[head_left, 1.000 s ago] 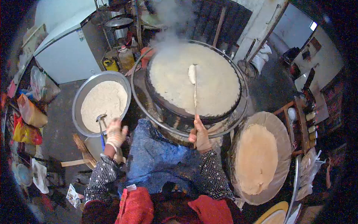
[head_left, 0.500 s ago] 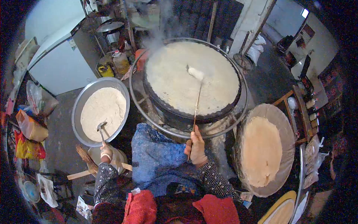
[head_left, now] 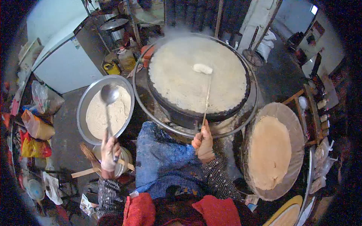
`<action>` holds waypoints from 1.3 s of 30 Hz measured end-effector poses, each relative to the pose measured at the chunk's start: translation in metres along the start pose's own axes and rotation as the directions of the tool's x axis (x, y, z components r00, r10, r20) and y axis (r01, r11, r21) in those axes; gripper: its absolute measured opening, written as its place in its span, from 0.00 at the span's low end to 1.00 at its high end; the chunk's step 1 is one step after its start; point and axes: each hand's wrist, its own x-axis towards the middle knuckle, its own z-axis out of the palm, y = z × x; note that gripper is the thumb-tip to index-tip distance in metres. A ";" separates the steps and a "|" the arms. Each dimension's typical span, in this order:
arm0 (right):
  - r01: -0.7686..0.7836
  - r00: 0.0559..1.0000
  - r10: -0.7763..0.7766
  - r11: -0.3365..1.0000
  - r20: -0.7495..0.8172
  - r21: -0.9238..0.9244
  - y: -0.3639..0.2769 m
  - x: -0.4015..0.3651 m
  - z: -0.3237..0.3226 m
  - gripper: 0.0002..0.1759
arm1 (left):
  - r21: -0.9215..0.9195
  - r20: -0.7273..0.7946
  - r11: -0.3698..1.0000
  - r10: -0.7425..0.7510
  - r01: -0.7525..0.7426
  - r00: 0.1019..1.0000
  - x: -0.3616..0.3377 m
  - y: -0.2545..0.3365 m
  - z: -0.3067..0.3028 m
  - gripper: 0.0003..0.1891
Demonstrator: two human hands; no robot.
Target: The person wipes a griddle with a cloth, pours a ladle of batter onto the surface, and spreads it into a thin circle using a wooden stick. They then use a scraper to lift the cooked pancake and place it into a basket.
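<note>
Cream batter [head_left: 181, 75] on black griddle [head_left: 174, 111]; blue checked apron [head_left: 162, 162]; black-white patterned sleeve [head_left: 220, 180]; silver basin [head_left: 83, 106]

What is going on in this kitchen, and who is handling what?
A person faces a big round griddle coated with a thin batter sheet. The right hand grips a long-handled spreader whose batter-caked head rests on that sheet. The left hand holds a ladle raised over a metal basin of batter. Finished flatbreads lie stacked on a round tray on the right.

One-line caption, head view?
Right hand holds a spreader on the steaming griddle; left hand holds a ladle over the basin.
</note>
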 end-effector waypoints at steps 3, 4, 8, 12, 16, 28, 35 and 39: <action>0.038 0.999 -0.039 0.999 -0.022 -0.039 -0.001 -0.001 0.005 0.30 | -0.074 0.181 0.984 -0.149 0.164 0.972 0.030 -0.001 0.087 0.37; 0.010 1.000 -0.012 0.997 -0.026 -0.074 -0.004 -0.001 0.003 0.30 | -0.006 0.254 0.982 -0.180 0.188 0.950 0.044 -0.003 0.118 0.37; -0.105 0.994 0.104 0.982 -0.017 -0.158 -0.030 -0.004 -0.010 0.30 | 0.219 0.366 0.961 -0.243 0.170 0.899 0.102 -0.054 0.212 0.36; -0.135 0.991 0.133 0.969 -0.024 -0.206 -0.035 -0.007 -0.023 0.30 | 0.379 0.419 0.920 -0.269 0.102 0.867 0.126 -0.108 0.256 0.35; -0.190 0.975 0.204 0.971 0.090 -0.142 -0.021 -0.004 -0.014 0.30 | 0.341 0.370 0.905 -0.378 0.254 0.849 0.112 -0.122 0.274 0.37; 0.391 0.820 -0.504 0.146 0.271 -0.909 -0.029 -0.004 -0.039 0.23 | -0.341 0.524 0.771 -0.318 0.537 0.790 0.090 -0.058 0.234 0.09; -0.030 0.995 -0.029 0.823 -0.094 -0.567 -0.055 0.019 -0.028 0.30 | -0.370 0.404 0.745 -0.409 0.555 0.818 0.050 0.026 0.137 0.07; -0.117 0.990 0.141 0.766 -0.012 -0.632 -0.019 0.025 0.014 0.27 | -0.354 0.485 0.746 -0.370 0.564 0.793 0.055 0.020 0.009 0.07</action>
